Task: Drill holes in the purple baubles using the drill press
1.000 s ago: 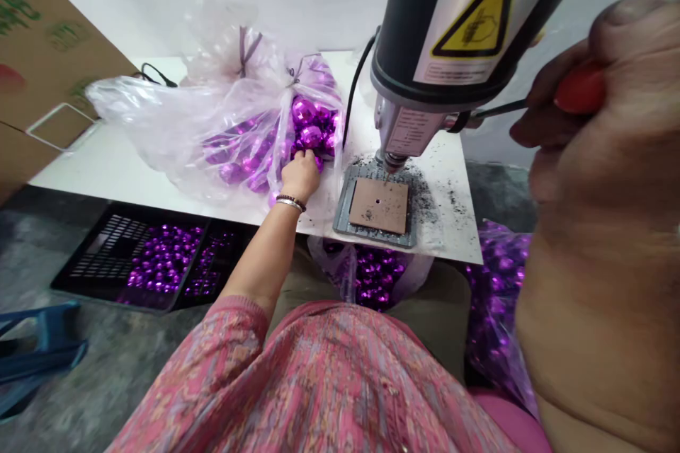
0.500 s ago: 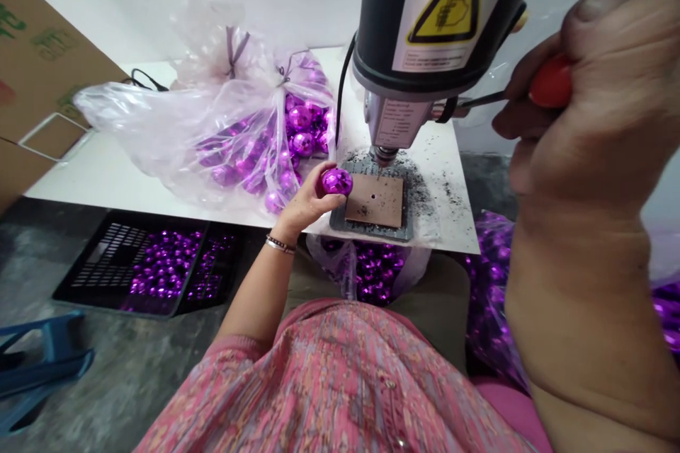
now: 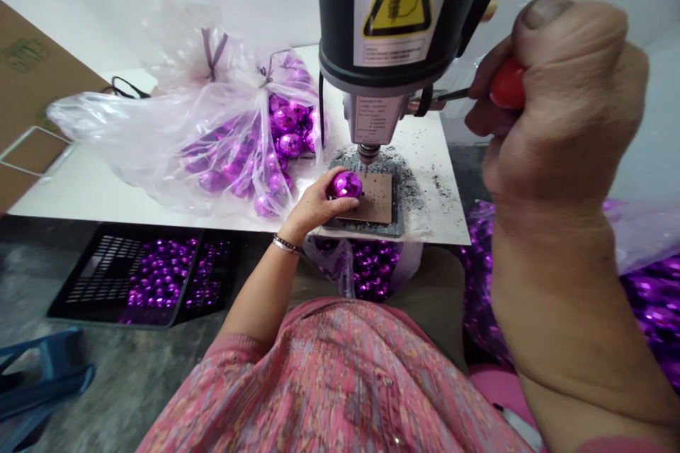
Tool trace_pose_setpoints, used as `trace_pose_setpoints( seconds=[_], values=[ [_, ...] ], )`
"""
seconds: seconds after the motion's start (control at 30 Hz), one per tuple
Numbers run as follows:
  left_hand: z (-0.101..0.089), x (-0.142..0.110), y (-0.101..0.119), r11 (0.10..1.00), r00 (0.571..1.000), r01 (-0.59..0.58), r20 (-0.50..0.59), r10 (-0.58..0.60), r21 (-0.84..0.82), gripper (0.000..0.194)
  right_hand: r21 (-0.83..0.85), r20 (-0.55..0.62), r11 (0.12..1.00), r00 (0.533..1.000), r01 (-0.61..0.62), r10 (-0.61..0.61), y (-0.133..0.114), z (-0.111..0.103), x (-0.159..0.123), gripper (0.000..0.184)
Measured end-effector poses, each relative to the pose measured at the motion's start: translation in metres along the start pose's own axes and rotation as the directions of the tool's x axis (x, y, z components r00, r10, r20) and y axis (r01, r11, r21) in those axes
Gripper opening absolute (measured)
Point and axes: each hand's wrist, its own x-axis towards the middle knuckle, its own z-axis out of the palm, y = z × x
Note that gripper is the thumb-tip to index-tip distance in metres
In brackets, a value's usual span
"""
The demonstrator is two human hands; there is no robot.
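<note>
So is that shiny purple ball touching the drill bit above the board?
Cannot tell. The head view shows the ball cupped in the left hand right beside the drill bit, but this angle hides any thin gap.

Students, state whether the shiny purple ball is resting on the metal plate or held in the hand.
Held in the hand: the left hand grips the purple ball in its fingers, over the brown pad on the metal plate.
</note>
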Motion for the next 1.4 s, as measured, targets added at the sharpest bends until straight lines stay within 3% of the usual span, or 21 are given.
trace_pose_setpoints(
  seconds=[0.07,0.17,0.33,0.5,0.67,0.77,0.9,1.13,1.27,1.4],
  values=[
    [0.002,0.003,0.003,0.994,0.997,0.081,0.005,-0.081,-0.079,0.053,-0.024,0.017,1.000,1.000,-0.004,0.005,-0.003,0.001,0.000,0.033],
    [0.003,0.007,0.007,0.955,0.979,0.196,0.098,-0.178,-0.221,0.048,-0.063,0.042,0.997,0.998,-0.033,0.036,-0.009,0.003,0.001,0.036],
    [0.006,0.010,0.013,0.939,0.967,0.242,0.141,-0.213,-0.243,0.048,-0.077,0.002,0.991,0.994,-0.106,0.107,-0.019,0.006,0.002,0.037],
    [0.011,0.013,0.014,0.965,0.971,0.218,0.131,-0.199,-0.145,0.040,-0.114,-0.023,0.983,0.989,-0.147,0.145,-0.022,0.005,0.001,0.034],
    [0.014,0.015,0.013,0.978,0.979,0.185,0.067,-0.193,0.100,0.053,-0.180,-0.025,0.977,0.994,-0.111,0.108,-0.021,0.002,-0.002,0.029],
    [0.020,0.015,0.018,0.946,0.994,0.104,0.008,-0.112,0.308,0.062,-0.201,-0.043,0.973,0.993,-0.113,0.107,-0.020,0.002,-0.004,0.028],
    [0.032,0.017,0.028,0.889,0.998,-0.038,0.062,0.011,0.457,0.056,-0.191,-0.017,0.977,0.996,-0.094,0.092,-0.019,0.003,-0.004,0.028],
    [0.035,0.017,0.028,0.894,0.995,-0.004,0.090,-0.040,0.448,0.056,-0.115,-0.019,0.986,0.993,-0.119,0.117,-0.017,0.003,-0.003,0.038],
    [0.040,0.013,0.022,0.898,0.999,-0.018,0.047,-0.003,0.440,0.066,-0.078,-0.007,0.992,0.995,-0.096,0.095,-0.013,0.003,-0.003,0.035],
    [0.049,0.012,0.022,0.877,0.998,0.011,-0.053,0.016,0.480,0.053,-0.037,0.001,0.995,0.996,-0.094,0.094,-0.010,0.005,-0.003,0.035]
  ],
)
